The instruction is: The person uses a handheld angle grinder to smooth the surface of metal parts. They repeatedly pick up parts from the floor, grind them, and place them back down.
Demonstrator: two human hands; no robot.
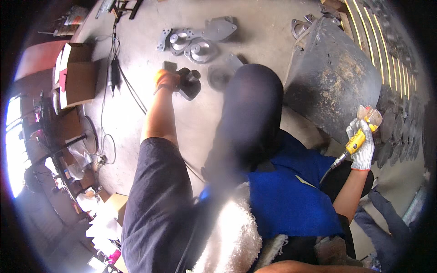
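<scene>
My left hand (167, 80), in an orange glove, reaches out over the floor with its fingers closed on the edge of a dark metal flange (190, 89) that has a raised round boss. My right hand (363, 148), in a white knit glove, is wrapped round a yellow air grinder (356, 142) out to the right. The grinder's head points away from me, and a hose joins its lower end. Just beyond the left hand lie several grey metal flanges (200, 50) and flat plates (220, 29). Another flange (219, 76) is partly hidden behind my knee.
A large grey metal sheet (334, 73) with rusty patches slants up on the right. Past it, dark metal parts (396, 132) stand in rows. Black cables (114, 75) trail across the floor at left, near an open cardboard box (78, 79). My dark-clad knee (255, 100) blocks the middle.
</scene>
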